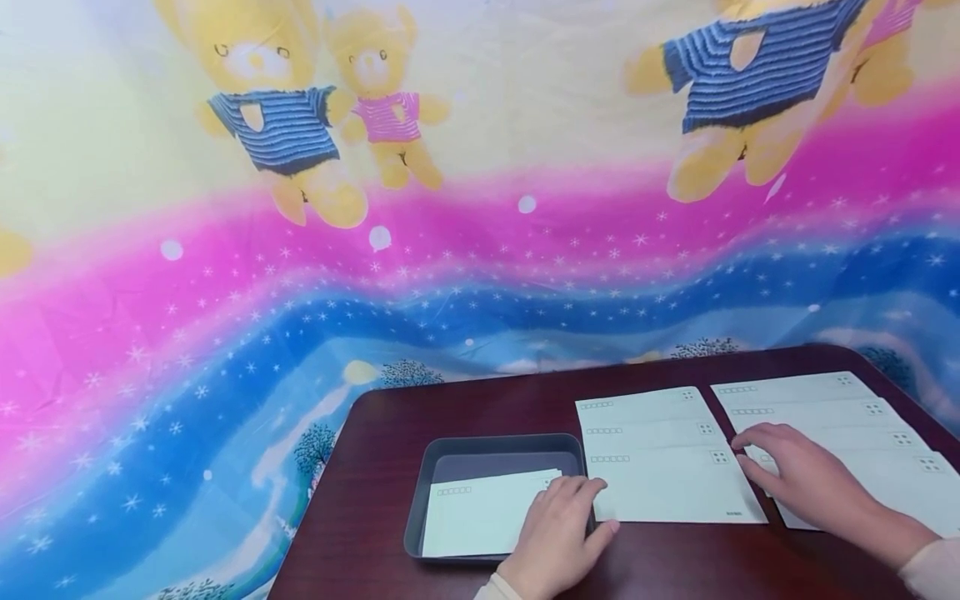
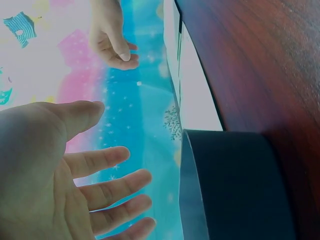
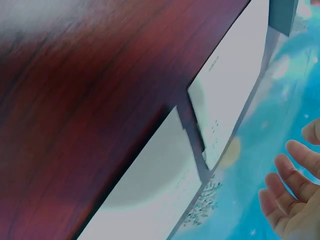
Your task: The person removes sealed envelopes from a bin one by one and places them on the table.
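Note:
My left hand hovers over the right end of a dark grey tray, its fingers spread apart and nothing in them in the left wrist view. White envelopes lie inside the tray, partly hidden by that hand. To the tray's right, three overlapping envelopes form a column, with postcode boxes and stamp squares printed on them. A second column of several envelopes stands further right. Over its left edge is my right hand, holding nothing, with loosely bent fingers raised above the paper in the right wrist view.
All of this is on a dark red-brown wooden table with rounded corners. Behind it hangs a colourful cloth printed with teddy bears and snowflakes, reaching down to the table's back edge.

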Demonstrator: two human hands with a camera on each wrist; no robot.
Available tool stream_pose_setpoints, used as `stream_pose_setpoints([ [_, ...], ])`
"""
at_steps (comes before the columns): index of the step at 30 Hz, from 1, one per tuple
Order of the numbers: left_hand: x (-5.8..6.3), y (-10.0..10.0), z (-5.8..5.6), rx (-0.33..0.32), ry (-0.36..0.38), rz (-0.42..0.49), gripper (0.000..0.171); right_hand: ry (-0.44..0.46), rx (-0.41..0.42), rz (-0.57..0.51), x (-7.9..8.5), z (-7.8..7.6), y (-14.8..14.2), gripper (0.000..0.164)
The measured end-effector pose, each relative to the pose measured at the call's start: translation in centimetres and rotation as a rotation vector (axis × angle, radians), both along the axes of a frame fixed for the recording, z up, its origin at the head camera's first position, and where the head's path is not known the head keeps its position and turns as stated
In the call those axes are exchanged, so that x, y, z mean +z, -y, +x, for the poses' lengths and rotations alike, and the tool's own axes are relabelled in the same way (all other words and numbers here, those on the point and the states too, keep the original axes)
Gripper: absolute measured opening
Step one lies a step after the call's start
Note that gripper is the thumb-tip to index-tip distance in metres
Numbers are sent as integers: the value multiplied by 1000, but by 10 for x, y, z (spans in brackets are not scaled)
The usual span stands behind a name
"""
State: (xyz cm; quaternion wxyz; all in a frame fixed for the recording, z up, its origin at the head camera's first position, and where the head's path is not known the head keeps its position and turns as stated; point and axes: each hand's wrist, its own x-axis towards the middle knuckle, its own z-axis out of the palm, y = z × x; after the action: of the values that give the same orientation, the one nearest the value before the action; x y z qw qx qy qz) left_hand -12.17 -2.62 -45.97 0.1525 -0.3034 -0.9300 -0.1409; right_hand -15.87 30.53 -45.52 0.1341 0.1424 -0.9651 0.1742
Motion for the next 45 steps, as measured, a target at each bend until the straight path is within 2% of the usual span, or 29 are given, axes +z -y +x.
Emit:
stream_pose_setpoints([
  [13,0,13,0,58,107,-4,47,-113,44,-17,2,7,23,15],
  [22,-3,22,0,90,101,24,44,-81,63,-21,1,9,33,15],
  [27,-4,26,-1,117,177,16,45,-119,92,-27,-2,12,41,14],
  [31,-4,29,-1,143,227,23,46,-92,87,-18,-4,14,46,14],
  [36,-5,33,0,153,220,37,47,-80,103,-19,-5,16,51,14],
  [40,-6,36,0,156,194,45,46,-97,111,-15,-7,16,56,15],
  [45,-8,41,0,149,161,51,45,-69,104,-7,-9,17,62,14],
])
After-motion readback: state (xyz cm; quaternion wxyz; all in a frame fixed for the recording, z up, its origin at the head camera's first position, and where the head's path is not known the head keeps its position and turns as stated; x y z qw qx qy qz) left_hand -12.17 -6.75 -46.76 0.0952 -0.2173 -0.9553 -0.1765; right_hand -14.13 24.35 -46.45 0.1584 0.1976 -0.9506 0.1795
